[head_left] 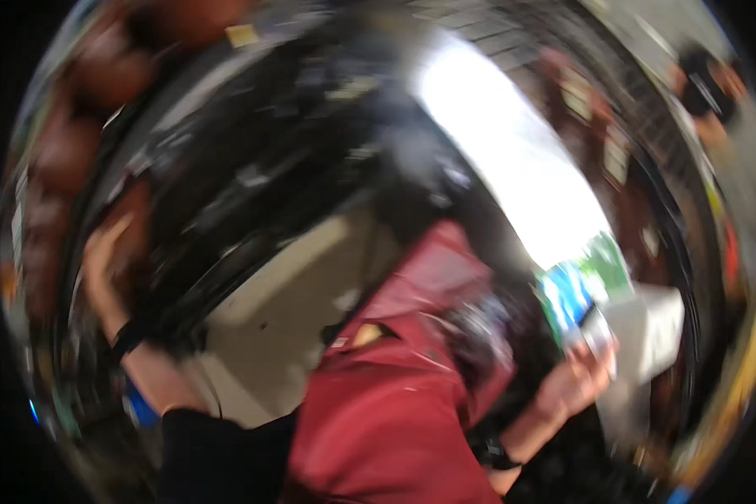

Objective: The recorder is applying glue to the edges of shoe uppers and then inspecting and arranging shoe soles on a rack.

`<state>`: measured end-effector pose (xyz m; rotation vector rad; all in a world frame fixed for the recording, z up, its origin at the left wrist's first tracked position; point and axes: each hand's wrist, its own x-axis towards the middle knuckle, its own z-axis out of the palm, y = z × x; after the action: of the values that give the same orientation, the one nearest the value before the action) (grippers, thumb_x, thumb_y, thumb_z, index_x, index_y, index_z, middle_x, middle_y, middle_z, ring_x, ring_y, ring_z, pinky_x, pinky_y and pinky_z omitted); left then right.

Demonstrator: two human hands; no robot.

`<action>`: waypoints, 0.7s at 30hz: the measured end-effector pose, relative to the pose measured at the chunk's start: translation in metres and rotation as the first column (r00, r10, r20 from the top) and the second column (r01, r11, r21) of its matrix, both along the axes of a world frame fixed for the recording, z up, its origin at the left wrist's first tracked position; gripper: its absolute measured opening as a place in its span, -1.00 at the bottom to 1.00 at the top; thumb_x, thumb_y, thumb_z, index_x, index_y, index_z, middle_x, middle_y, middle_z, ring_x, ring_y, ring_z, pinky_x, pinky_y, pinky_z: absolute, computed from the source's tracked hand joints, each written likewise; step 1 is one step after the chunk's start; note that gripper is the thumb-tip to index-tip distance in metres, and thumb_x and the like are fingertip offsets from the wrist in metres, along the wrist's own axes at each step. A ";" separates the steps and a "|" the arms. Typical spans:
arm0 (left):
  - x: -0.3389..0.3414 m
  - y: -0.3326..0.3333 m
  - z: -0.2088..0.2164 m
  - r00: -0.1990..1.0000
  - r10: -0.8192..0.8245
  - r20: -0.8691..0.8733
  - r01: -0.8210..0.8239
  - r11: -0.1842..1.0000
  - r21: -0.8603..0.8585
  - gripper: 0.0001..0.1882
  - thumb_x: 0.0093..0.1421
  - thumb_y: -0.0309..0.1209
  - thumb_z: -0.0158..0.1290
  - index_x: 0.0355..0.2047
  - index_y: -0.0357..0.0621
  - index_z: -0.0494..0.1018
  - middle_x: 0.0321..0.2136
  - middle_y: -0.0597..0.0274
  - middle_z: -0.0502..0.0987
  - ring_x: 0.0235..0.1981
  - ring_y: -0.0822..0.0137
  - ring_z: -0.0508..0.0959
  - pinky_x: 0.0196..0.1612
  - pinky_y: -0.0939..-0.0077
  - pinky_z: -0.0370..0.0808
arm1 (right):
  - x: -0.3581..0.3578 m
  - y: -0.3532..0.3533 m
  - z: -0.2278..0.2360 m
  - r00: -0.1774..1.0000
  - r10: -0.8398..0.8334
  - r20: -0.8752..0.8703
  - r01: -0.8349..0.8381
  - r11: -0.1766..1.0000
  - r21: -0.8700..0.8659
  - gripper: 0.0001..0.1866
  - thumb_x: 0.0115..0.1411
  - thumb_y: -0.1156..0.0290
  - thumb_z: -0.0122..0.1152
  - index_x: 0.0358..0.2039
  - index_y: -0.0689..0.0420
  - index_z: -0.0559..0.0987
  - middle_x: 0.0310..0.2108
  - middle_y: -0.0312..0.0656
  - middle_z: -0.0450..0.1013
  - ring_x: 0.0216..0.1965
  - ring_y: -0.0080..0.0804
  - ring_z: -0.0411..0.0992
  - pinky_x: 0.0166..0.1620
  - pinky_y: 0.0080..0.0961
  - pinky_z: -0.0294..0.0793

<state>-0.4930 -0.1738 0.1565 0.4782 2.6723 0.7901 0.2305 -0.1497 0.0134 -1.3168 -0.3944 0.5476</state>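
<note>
Motion blur smears much of the head view. My left hand [105, 252] reaches to the far left, against or just beside a reddish-brown thing [134, 223]; its grip is too blurred to read. On the right, my right hand [575, 382] has its fingers closed round a small silvery-white thing [597, 332] whose kind I cannot make out. Just beyond it lies a blue, green and white printed package [567, 294], touching or very close to the held thing. A white box-like block [651, 332] stands beside that hand.
Rounded reddish-brown things [63, 155] line the left side. A dark, cluttered surface [252, 160] spans the middle, with a bright white glare [504, 134] to its right. My red apron [386, 403] hangs below, near a beige panel [269, 319]. Another person [707, 88] is at upper right.
</note>
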 end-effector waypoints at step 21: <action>0.440 0.167 -0.143 0.012 -0.840 -0.542 0.814 -0.306 0.494 -0.61 0.31 -0.44 0.17 0.12 -0.16 0.42 0.14 -0.16 0.56 0.18 -0.23 0.56 0.25 -0.03 0.53 | 0.045 -0.017 0.001 0.909 -0.246 -0.335 0.246 0.968 -0.044 -0.80 0.45 0.33 0.24 -0.19 0.23 0.59 -0.42 -0.13 0.60 -0.61 -0.45 0.52 -0.61 -0.51 0.46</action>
<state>-0.0531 -0.0064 0.0130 2.2289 0.8762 1.1755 0.2760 -0.1670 0.0146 -1.2223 0.0579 0.5477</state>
